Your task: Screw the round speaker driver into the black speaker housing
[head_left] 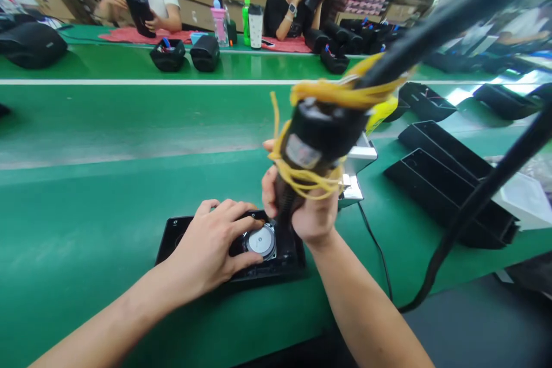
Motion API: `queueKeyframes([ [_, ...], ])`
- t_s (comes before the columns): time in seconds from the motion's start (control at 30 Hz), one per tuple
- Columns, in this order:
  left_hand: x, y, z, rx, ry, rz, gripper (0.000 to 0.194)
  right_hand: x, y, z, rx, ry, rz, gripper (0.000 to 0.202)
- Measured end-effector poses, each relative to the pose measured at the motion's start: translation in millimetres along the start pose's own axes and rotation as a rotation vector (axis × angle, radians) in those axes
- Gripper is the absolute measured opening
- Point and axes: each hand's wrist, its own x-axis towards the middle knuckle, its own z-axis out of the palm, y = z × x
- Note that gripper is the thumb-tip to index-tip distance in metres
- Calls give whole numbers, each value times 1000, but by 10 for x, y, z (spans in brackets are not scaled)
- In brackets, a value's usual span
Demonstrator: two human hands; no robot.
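Black housing [276, 276] sits lower centre on the green bench [86, 207], round silver disc [260, 241] inside it. Left hand [219, 238] lies across the housing, thumb and forefinger at the disc's rim; can't tell if they pinch. Right hand [318, 215] is wrapped round a black power tool [325, 133], nose down by the disc; can't tell if it's touching. Upper left from here: open black shell [166, 62], coloured wires inside. White tray [528, 201] far right, contents unclear.
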Motion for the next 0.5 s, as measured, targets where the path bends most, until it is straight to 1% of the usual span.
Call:
queueKeyframes([
  [0.07, -19, 1, 24, -2, 15, -5, 42, 56, -222, -22, -12, 71, -50, 57],
  [0.13, -32, 3, 48, -11, 25, -12, 41, 112, -487, -62, -64, 169, -143, 52],
  [0.2, -39, 1, 73, -20, 40, -17, 40, 160, -728, -126, -193, 302, -251, 51],
  [0.27, -44, -11, 104, -22, 54, -15, 38, 197, -885, -221, -335, 445, -381, 56],
  [0.3, -45, -22, 121, -22, 60, -11, 38, 212, -925, -276, -390, 499, -438, 56],
  [0.37, -47, -51, 153, -15, 68, -3, 38, 238, -936, -393, -437, 544, -519, 55],
  [0.43, -48, -83, 173, 0, 78, 8, 39, 260, -887, -491, -467, 544, -538, 53],
  [0.5, -50, -109, 170, 13, 81, 25, 40, 277, -819, -552, -494, 544, -526, 54],
])
